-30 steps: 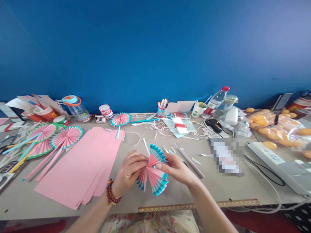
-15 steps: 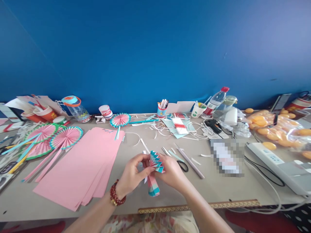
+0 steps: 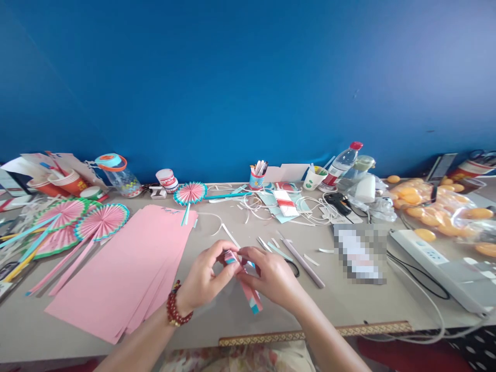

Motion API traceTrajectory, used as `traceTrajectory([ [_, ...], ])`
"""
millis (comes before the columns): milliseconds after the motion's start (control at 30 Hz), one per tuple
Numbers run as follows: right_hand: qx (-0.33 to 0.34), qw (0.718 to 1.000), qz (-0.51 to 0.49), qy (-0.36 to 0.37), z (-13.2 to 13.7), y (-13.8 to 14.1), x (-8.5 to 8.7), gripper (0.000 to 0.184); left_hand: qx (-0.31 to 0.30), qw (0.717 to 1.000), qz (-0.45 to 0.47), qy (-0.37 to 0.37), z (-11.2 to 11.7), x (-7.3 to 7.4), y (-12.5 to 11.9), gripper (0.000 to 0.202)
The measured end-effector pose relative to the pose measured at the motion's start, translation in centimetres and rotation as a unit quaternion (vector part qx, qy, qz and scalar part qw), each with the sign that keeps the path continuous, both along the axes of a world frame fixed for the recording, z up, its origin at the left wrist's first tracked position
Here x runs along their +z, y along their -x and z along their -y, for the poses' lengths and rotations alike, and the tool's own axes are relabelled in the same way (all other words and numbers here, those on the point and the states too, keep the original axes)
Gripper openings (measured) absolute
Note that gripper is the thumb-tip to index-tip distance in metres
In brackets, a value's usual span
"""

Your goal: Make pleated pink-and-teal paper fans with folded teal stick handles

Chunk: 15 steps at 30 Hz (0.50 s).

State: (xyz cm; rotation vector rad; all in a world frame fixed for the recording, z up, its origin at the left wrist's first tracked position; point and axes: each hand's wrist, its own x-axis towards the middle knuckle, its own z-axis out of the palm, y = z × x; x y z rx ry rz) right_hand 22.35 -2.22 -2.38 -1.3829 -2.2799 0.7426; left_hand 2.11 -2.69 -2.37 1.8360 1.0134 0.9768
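Observation:
A pleated pink paper strip with blue edges (image 3: 250, 295) is pinched between both hands at the front middle of the table. My left hand (image 3: 209, 276), with a red bead bracelet on its wrist, grips the upper end. My right hand (image 3: 269, 271) closes on the strip near its middle, thumb and fingers together. The folds lie pressed into a narrow bundle, and its lower end points down toward the table edge. Fingers cover part of the middle. Left of my hands lies a stack of pink paper sheets (image 3: 116, 274).
Finished pink paper fans (image 3: 103, 222) lie at the left, and another fan (image 3: 190, 194) at the back. Behind my right hand are a grey-purple stick (image 3: 304, 263) and paper scraps. A power strip (image 3: 437, 268), a bottle (image 3: 343, 165) and bagged orange balls (image 3: 430, 206) stand right.
The pleats that were fanned out between my hands are now squeezed into a narrow bundle. My right hand has turned, its fingers now over the strip. The view has shifted slightly.

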Motion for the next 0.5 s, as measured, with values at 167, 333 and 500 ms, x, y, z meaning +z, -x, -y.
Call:
traceTrajectory([
  [167,-0.052,0.996,0.003,-0.072,-0.5,-1.9,-0.6,0.032,-0.006,0.993,0.039,0.113,-0.9,-1.0,1.3,0.012],
  [333,-0.152,0.969,-0.002,-0.197,0.2,-4.3,1.4,0.031,0.053,0.998,-0.019,-0.018,-0.8,-2.4,0.8,0.009],
  [500,0.004,0.985,-0.142,-0.098,3.6,-2.9,5.9,0.026,0.071,0.965,-0.112,-0.225,-0.5,-3.7,-0.2,0.032],
])
